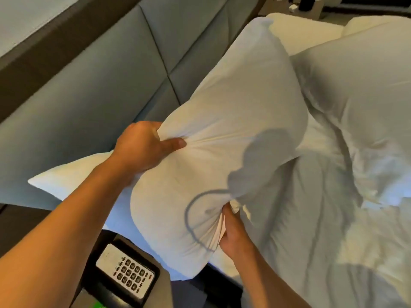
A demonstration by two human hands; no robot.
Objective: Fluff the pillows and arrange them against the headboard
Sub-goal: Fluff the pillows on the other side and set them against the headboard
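Note:
A large white pillow (224, 121) is held up over the head end of the bed, tilted from lower left to upper right. My left hand (144, 147) grips a bunch of its cover on the side nearest the grey padded headboard (93, 90). My right hand (233, 232) pinches the fabric at the pillow's near lower edge. A second white pillow (66, 176) lies flat under it against the headboard, mostly hidden. Another pillow (364, 25) shows at the far right.
A rumpled white duvet (344, 174) covers the bed to the right. A desk phone with a keypad (126, 272) sits on a dark nightstand (26, 223) at lower left, just under the lifted pillow. A far nightstand (309, 5) with cables stands beyond the bed.

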